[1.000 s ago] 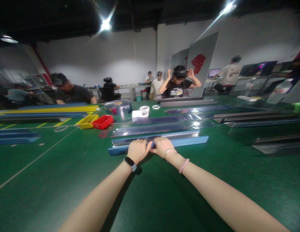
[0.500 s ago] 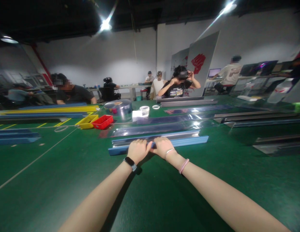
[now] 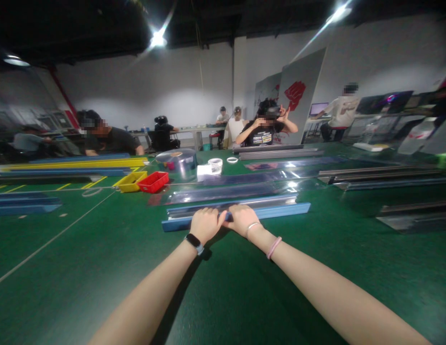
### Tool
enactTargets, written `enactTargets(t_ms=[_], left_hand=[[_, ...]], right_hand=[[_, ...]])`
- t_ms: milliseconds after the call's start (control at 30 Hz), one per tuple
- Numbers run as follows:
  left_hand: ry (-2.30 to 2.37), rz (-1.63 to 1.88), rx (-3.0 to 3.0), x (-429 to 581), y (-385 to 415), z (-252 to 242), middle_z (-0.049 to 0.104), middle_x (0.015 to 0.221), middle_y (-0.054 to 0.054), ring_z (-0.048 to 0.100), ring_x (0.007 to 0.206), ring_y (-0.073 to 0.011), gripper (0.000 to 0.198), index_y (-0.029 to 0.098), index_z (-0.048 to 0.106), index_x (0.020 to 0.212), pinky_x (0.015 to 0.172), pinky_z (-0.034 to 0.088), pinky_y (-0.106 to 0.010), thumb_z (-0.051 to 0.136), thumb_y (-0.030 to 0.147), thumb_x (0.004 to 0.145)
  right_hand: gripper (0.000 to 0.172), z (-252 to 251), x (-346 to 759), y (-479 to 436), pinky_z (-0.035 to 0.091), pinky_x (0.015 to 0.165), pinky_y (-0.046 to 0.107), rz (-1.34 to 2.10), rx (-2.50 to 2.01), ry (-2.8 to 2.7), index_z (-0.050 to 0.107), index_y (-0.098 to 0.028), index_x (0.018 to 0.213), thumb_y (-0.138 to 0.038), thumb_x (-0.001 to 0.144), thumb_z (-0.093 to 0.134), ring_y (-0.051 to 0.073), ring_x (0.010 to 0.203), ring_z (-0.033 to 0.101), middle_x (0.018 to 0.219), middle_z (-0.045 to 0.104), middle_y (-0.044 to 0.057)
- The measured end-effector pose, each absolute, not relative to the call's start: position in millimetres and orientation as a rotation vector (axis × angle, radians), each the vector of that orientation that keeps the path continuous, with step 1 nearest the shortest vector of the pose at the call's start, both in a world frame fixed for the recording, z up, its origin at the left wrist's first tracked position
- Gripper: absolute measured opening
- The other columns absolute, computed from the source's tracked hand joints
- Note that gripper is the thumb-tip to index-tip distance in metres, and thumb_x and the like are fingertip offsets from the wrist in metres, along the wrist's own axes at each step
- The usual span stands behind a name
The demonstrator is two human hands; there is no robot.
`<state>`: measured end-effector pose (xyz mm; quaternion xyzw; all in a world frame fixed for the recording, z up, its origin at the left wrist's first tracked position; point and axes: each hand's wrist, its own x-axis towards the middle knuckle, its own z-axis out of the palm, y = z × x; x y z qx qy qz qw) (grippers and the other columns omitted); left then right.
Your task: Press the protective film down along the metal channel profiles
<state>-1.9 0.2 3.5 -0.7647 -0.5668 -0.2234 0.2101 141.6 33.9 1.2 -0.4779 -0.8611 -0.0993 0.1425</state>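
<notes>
A long blue rail [image 3: 280,209] with a silvery strip along its top lies across the green table [image 3: 100,268] in front of me. My left hand [image 3: 205,224] and my right hand [image 3: 242,219] sit side by side on its near edge, near the middle. Both have their fingers curled over the rail, thumbs almost touching. A black watch is on my left wrist, and pink and white bands are on my right wrist.
A yellow tray [image 3: 130,181] and a red tray [image 3: 153,181] stand at the back left, beside a clear plastic roll [image 3: 176,162] and tape rings [image 3: 216,163]. More blue, yellow and grey rails lie left and right. Across the table a person [image 3: 264,127] holds a headset; others sit farther off.
My hands stay on the rail. The person across the table has lowered their arms and shifted their hands on the headset.
</notes>
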Motion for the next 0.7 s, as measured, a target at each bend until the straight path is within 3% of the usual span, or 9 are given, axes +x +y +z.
enactTargets(t_ms=[467, 700], left_hand=[[-1.658, -0.631, -2.053, -5.1, 1.6, 3.5, 0.059, 0.062, -0.009, 0.054, 0.061, -0.0167, 0.048, 0.014, 0.057, 0.062, 0.061, 0.034, -0.028, 0.024, 0.041, 0.084], [-1.545, -0.643, -2.137, -0.9, -1.5, 6.1, 0.060, 0.068, -0.008, 0.053, 0.068, -0.0168, 0.039, 0.015, 0.056, 0.069, 0.065, 0.034, -0.028, 0.028, 0.038, 0.084]], right_hand=[[0.051, 7.0, 140.9, 32.3, 0.032, 0.073, 0.031, -0.305, -1.324, -2.515, 0.052, -0.016, 0.088, -0.060, 0.075, 0.030, 0.021, 0.080, 0.052, 0.082, 0.059, 0.009], [0.046, 2.5, 141.4, 37.1, 0.033, 0.071, 0.030, -0.276, -1.331, -2.518, 0.053, -0.017, 0.083, -0.057, 0.076, 0.031, 0.020, 0.078, 0.053, 0.080, 0.060, 0.008]])
